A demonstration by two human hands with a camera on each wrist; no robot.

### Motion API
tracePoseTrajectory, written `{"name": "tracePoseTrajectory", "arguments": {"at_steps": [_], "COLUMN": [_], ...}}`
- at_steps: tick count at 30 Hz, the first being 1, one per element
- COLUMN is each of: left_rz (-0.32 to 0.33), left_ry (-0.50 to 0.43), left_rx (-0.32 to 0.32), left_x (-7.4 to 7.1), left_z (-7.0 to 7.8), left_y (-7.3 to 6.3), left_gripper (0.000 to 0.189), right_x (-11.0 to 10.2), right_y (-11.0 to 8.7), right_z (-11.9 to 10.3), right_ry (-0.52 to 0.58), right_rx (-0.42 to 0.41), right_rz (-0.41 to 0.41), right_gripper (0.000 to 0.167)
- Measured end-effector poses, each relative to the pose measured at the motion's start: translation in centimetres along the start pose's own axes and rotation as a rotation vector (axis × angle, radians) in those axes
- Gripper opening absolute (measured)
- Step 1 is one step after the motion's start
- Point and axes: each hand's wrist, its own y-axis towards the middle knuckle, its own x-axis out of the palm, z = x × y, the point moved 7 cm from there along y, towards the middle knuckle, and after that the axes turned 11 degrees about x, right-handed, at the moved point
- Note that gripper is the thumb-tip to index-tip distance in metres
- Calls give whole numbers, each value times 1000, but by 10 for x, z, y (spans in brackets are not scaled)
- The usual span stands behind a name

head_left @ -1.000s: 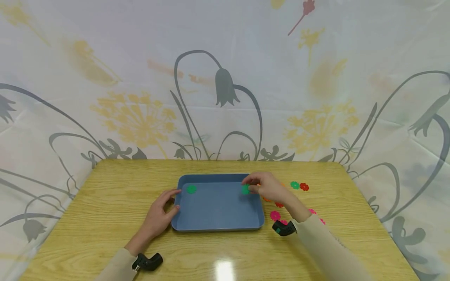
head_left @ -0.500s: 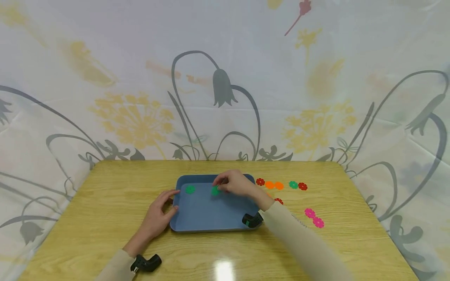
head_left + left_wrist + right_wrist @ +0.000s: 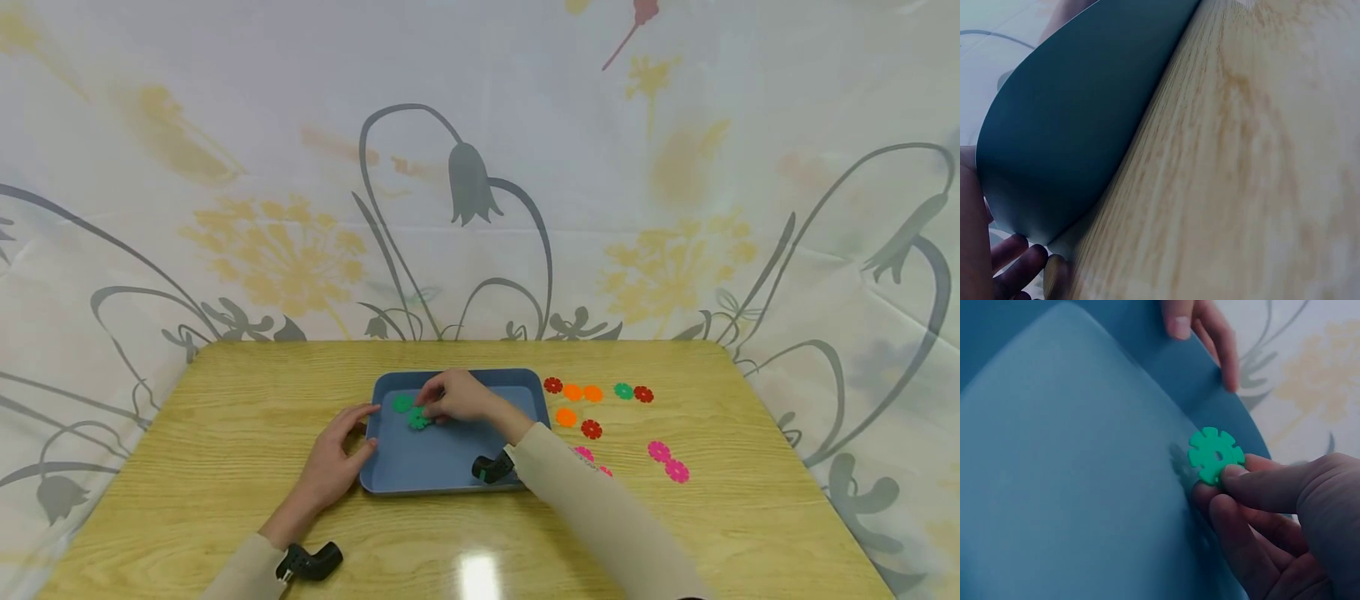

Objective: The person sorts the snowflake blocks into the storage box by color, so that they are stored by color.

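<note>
My right hand [image 3: 459, 397] is over the left part of the blue tray [image 3: 450, 490]. Between thumb and fingers it pinches a green interlocking disc [image 3: 1210, 450], flower-shaped with notches round its edge and a hole in the centre. A second green disc [image 3: 402, 403] lies in the tray's far left corner, just beside the held one. At the tray's left side, my left hand [image 3: 333, 458] holds the rim, thumb and forefinger over the edge and other fingers against the outer wall. The left wrist view shows the tray's outer wall [image 3: 1066, 112] and some fingertips.
Right of the tray, on the wooden table [image 3: 225, 417], lie loose discs: orange [image 3: 566, 417], dark red [image 3: 592, 429], green [image 3: 624, 391] and pink [image 3: 677, 471]. My right forearm partly covers some pink ones. A patterned cloth [image 3: 480, 275] hangs behind the table.
My right hand has carried the green disc leftward across the tray, from its right side to near the other green disc. The left hand keeps its place on the rim.
</note>
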Motion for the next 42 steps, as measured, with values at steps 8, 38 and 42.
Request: {"name": "tracePoseTrajectory", "arguments": {"at_steps": [8, 38, 42], "left_rz": [-3, -26, -21], "left_ry": [-12, 9, 7], "left_rx": [-4, -39, -31], "left_x": [0, 0, 0], "left_z": [-1, -1, 0], "left_y": [0, 0, 0], "left_gripper": [46, 45, 45], "right_x": [16, 24, 22], "right_y": [8, 11, 10], "right_z": [-16, -5, -6], "right_ry": [-74, 43, 66], "right_rx": [-15, 1, -10], "right_rz": [-7, -32, -43], "right_gripper": [12, 14, 16]}}
